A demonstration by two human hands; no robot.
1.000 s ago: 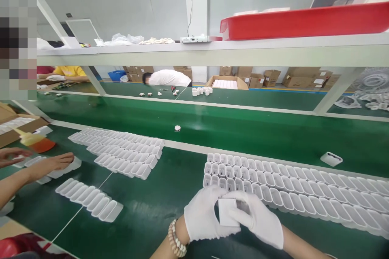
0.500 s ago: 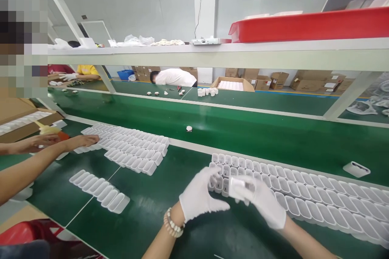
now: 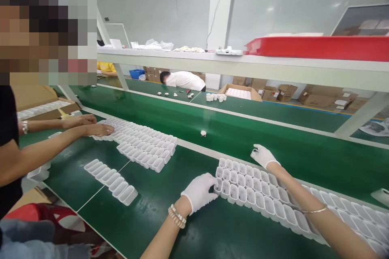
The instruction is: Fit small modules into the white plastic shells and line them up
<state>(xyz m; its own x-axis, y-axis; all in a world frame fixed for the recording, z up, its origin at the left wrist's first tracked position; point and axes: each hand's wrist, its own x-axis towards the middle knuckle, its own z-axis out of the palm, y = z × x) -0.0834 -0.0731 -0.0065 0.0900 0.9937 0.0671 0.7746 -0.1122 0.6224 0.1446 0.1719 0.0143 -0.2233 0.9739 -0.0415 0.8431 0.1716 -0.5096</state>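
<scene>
White open-topped cups (image 3: 269, 206) stand in three long rows on the green table. My left hand (image 3: 200, 192), in a white glove, is at the left end of the nearest row, its curved thumb and fingers apart beside the end cup. My right hand (image 3: 263, 156), also gloved, is stretched over the rows above the green belt; its fingers are partly curled, and whether they hold anything cannot be made out. A small white part (image 3: 203, 133) lies on the belt further left.
A co-worker's bare hands (image 3: 100, 129) touch another block of white cups (image 3: 146, 145) at the left. A short row of cups (image 3: 111, 181) lies nearer. A shelf (image 3: 291, 68) with a red tray (image 3: 319, 47) crosses above the belt.
My right hand has left the cups and reached forward over the belt, without the white cup it held. My left hand has come to the row's end. The view has turned left.
</scene>
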